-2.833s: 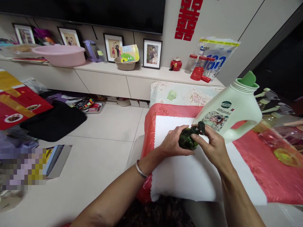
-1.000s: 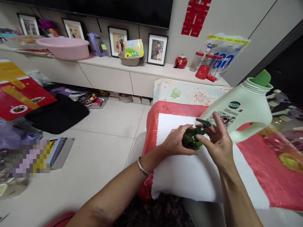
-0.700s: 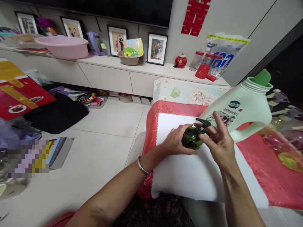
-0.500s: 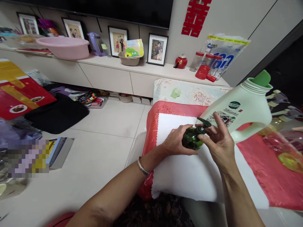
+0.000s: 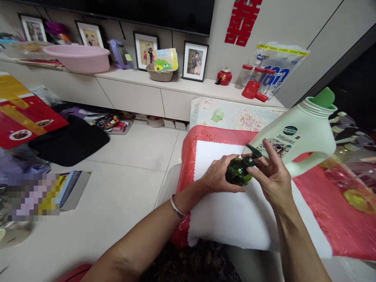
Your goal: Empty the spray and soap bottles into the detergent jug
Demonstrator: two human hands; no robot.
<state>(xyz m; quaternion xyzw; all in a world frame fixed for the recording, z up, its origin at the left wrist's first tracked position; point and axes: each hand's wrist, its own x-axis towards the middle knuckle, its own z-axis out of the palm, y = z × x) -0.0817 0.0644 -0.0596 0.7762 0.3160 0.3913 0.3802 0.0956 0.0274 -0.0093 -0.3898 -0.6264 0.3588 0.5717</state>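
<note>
Tilted over the white cloth (image 5: 229, 219) is a dark green pump bottle (image 5: 236, 172) with a black-green pump head (image 5: 253, 152). My left hand (image 5: 217, 174) is wrapped round the bottle's body. At the neck, my right hand (image 5: 272, 172) pinches the pump collar between thumb and fingers, its index finger raised. Just beyond stands a large pale green jug (image 5: 305, 135) with its mouth uncapped and a green piece (image 5: 324, 98) in the opening. A light green cap (image 5: 217, 115) lies on the floral table cover (image 5: 202, 109).
Several pump bottles (image 5: 346, 150) and clear containers crowd the right side on the red cover (image 5: 349, 223). Behind, a low cabinet (image 5: 129, 90) carries a pink basin (image 5: 79, 58), framed photos and a red jar (image 5: 225, 76). A red box (image 5: 32, 117) and a black bag (image 5: 70, 143) lie at left.
The camera view has shifted slightly. Both hands keep the same hold on the pump bottle, and its pump head looks turned very slightly.
</note>
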